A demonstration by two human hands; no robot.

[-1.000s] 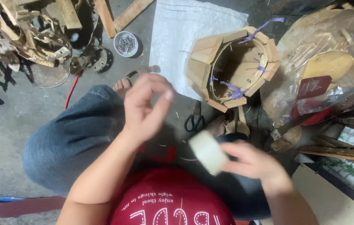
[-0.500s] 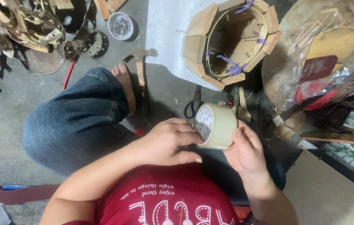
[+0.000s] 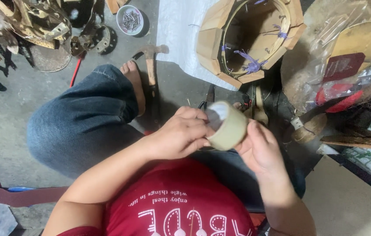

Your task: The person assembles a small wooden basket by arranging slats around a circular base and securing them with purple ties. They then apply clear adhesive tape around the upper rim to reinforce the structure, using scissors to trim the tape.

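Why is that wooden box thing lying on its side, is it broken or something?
Not clearly broken. The many-sided wooden frame lies tipped on a white sheet, its open mouth facing up, with loose purple string ends sticking out inside. Both hands, left hand and right hand, hold a roll of tape.

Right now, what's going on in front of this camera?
A person sitting on the floor holds a roll of tan tape in both hands. The left hand grips its near side, fingers at the edge; the right hand cups it from the other side. A hammer lies by the bare foot, and a wooden ring frame sits beyond.
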